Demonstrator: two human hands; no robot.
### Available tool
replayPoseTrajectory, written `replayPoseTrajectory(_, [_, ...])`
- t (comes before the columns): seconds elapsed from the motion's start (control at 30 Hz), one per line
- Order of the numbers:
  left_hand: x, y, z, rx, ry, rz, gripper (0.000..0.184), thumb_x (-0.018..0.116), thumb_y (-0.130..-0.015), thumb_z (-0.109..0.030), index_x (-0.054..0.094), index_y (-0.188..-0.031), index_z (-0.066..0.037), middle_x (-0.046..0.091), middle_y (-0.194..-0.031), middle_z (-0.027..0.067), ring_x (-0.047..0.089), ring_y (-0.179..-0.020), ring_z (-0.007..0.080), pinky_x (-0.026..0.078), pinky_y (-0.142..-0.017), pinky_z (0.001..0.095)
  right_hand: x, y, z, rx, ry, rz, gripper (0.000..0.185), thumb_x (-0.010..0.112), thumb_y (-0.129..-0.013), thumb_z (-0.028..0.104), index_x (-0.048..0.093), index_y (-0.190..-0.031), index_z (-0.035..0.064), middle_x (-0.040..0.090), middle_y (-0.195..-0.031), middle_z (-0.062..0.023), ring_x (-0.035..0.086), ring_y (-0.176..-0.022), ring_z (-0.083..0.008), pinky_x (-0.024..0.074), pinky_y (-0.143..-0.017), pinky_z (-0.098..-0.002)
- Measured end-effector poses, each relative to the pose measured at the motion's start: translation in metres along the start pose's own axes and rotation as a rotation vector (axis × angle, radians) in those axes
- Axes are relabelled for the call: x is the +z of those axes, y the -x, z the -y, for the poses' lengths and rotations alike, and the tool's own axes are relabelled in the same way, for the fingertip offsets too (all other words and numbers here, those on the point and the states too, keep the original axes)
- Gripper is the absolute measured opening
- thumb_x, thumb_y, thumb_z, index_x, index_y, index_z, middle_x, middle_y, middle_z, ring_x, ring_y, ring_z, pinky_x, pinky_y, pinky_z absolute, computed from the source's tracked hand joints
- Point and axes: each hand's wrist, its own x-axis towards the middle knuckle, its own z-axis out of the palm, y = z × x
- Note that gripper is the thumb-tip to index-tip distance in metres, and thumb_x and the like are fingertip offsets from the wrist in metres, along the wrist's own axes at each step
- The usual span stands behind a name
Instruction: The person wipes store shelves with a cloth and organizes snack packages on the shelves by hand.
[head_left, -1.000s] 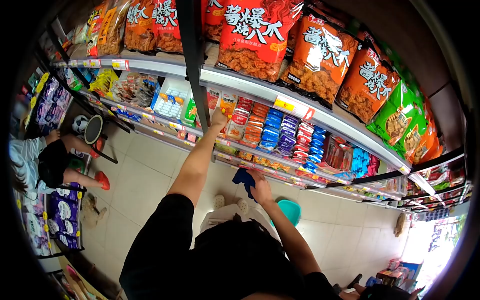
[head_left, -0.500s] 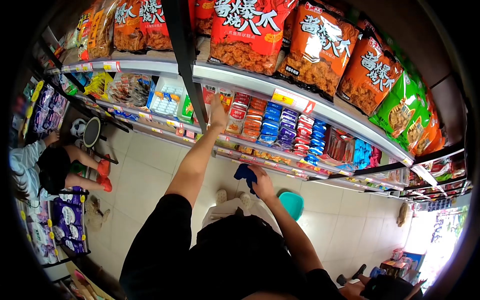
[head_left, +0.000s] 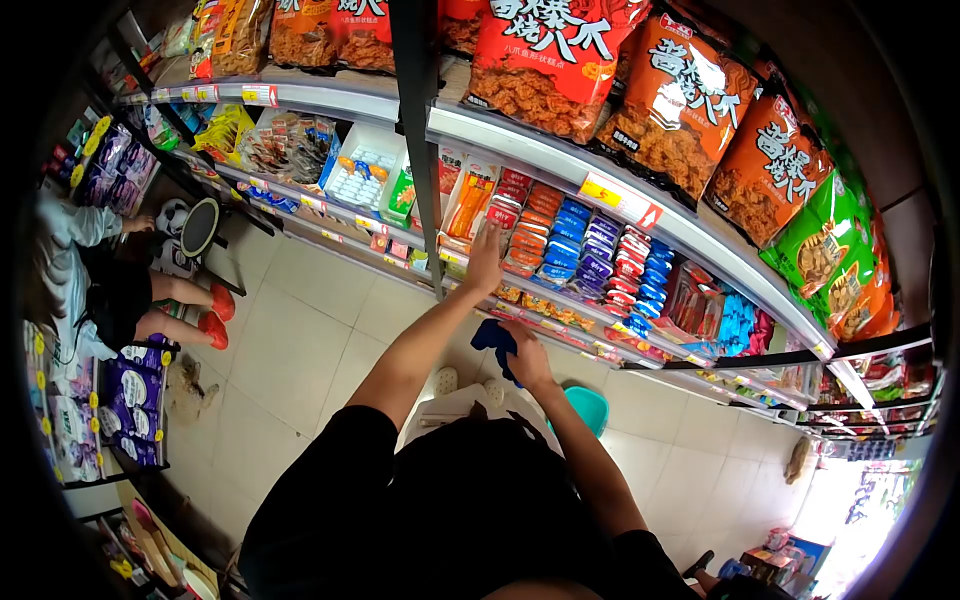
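My left hand (head_left: 486, 262) reaches to the second shelf, its fingers stretched out against the front of a stack of red snack packets (head_left: 504, 205). Just left of it stand orange packets (head_left: 470, 205) in a display box. Stacks of orange-red (head_left: 530, 235), blue (head_left: 566, 240) and purple packets (head_left: 598, 247) line up to its right. Lower down, in front of my body, my right hand (head_left: 530, 360) is closed around a bunched dark blue cloth (head_left: 491, 340), which hangs from the fingers.
Large snack bags (head_left: 545, 70) fill the upper shelf, whose edge (head_left: 520, 150) overhangs the packets. A black shelf post (head_left: 420, 150) stands left of my left hand. On the tiled floor (head_left: 290, 340) is a teal basin (head_left: 587, 410). A seated person (head_left: 120, 290) is at the left.
My left hand has moved right and down, from the packets beside the post to the red stack. My right hand keeps hold of the blue cloth. The view has shifted slightly.
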Motion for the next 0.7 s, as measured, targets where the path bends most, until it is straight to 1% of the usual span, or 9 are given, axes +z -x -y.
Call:
replayPoseTrajectory(0.1, [-0.026, -0.032, -0.001, -0.137, 0.021, 0.057, 0.065, 0.049, -0.075, 0.007, 0.031, -0.137, -0.002, 0.027, -0.144, 0.0176, 0.03, -0.131, 0.0314, 0.023, -0.11, 0.0356, -0.005, 0.004, 0.004, 0.004, 0.001, -0.007, 0.054, 0.053, -0.066, -0.008, 0.052, -0.118, 0.0075, 0.052, -0.122, -0.0135, 0.049, -0.112, -0.0337, 0.0412, -0.096, -0.0401])
replayPoseTrajectory(0.17, [-0.024, -0.057, 0.023, 0.133, -0.405, 0.281, 0.063, 0.051, -0.078, 0.002, 0.033, -0.138, -0.006, 0.03, -0.144, 0.0125, 0.033, -0.13, 0.0279, 0.022, -0.11, 0.0357, -0.008, 0.006, 0.003, 0.018, -0.005, -0.018, 0.053, 0.053, -0.067, -0.008, 0.052, -0.118, 0.0074, 0.053, -0.121, -0.0134, 0.049, -0.112, -0.0336, 0.0411, -0.096, -0.0401])
replayPoseTrajectory(0.3, [-0.029, -0.069, 0.025, 0.167, -0.547, 0.363, 0.055, 0.052, -0.079, -0.004, 0.041, -0.133, -0.01, 0.039, -0.138, 0.0092, 0.036, -0.127, 0.0256, 0.024, -0.108, 0.0374, -0.011, 0.009, 0.002, 0.011, -0.085, -0.101, 0.051, 0.05, -0.066, -0.009, 0.055, -0.114, 0.0059, 0.056, -0.117, -0.0167, 0.053, -0.108, -0.0368, 0.0441, -0.091, -0.04])
replayPoseTrajectory(0.37, [-0.043, -0.071, 0.012, 0.17, -0.614, 0.414, 0.036, 0.051, -0.081, -0.007, 0.057, -0.116, -0.011, 0.047, -0.129, 0.0072, 0.037, -0.126, 0.0238, 0.026, -0.106, 0.0398, -0.013, 0.011, -0.001, 0.032, -0.096, -0.105, 0.05, 0.05, -0.066, -0.009, 0.055, -0.114, 0.0056, 0.056, -0.117, -0.0167, 0.053, -0.107, -0.0371, 0.0445, -0.091, -0.04])
replayPoseTrajectory(0.4, [-0.042, -0.071, 0.016, 0.306, -0.726, 0.291, 0.02, 0.053, -0.079, -0.008, 0.064, -0.095, -0.011, 0.058, -0.114, 0.0063, 0.052, -0.113, 0.0233, 0.04, -0.095, 0.0375, -0.013, 0.012, -0.003, 0.029, -0.088, -0.113, 0.05, 0.05, -0.066, -0.009, 0.055, -0.114, 0.0056, 0.057, -0.116, -0.0166, 0.053, -0.106, -0.0371, 0.0448, -0.09, -0.0399])
replayPoseTrajectory(0.43, [-0.04, -0.069, 0.02, 0.305, -0.726, 0.292, 0.02, 0.053, -0.079, -0.008, 0.064, -0.095, -0.011, 0.058, -0.114, 0.0063, 0.052, -0.113, 0.0233, 0.04, -0.095, 0.0375, -0.013, 0.012, -0.005, 0.024, -0.08, -0.122, 0.049, 0.051, -0.066, -0.008, 0.055, -0.113, 0.0056, 0.057, -0.116, -0.0164, 0.054, -0.106, -0.0371, 0.0451, -0.09, -0.0398])
replayPoseTrajectory(0.5, [-0.038, -0.065, 0.02, 0.191, -0.503, 0.187, 0.012, 0.054, -0.078, -0.01, 0.064, -0.085, -0.012, 0.065, -0.097, 0.0069, 0.064, -0.089, 0.0245, 0.05, -0.076, 0.0368, -0.013, 0.013, -0.007, 0.035, -0.084, -0.117, 0.049, 0.051, -0.067, -0.008, 0.055, -0.113, 0.0057, 0.057, -0.116, -0.0164, 0.054, -0.106, -0.037, 0.0451, -0.09, -0.0397])
replayPoseTrajectory(0.6, [-0.046, -0.066, 0.011, 0.126, -0.475, 0.249, 0.011, 0.055, -0.077, -0.011, 0.064, -0.084, -0.012, 0.066, -0.088, 0.0082, 0.066, -0.073, 0.0278, 0.052, -0.063, 0.0391, -0.014, 0.012, -0.007, 0.044, -0.088, -0.108, 0.049, 0.051, -0.067, -0.008, 0.055, -0.114, 0.006, 0.057, -0.115, -0.0163, 0.054, -0.106, -0.0369, 0.0451, -0.09, -0.0395])
replayPoseTrajectory(0.7, [-0.056, -0.077, 0.0, -0.025, -0.524, 0.424, 0.009, 0.058, -0.08, -0.015, 0.062, -0.087, -0.01, 0.064, -0.097, 0.0088, 0.062, -0.088, 0.0256, 0.049, -0.075, 0.037, -0.012, 0.011, -0.007, 0.046, -0.092, -0.099, 0.049, 0.052, -0.067, -0.008, 0.055, -0.114, 0.0063, 0.057, -0.115, -0.0164, 0.054, -0.106, -0.0368, 0.0451, -0.09, -0.0395])
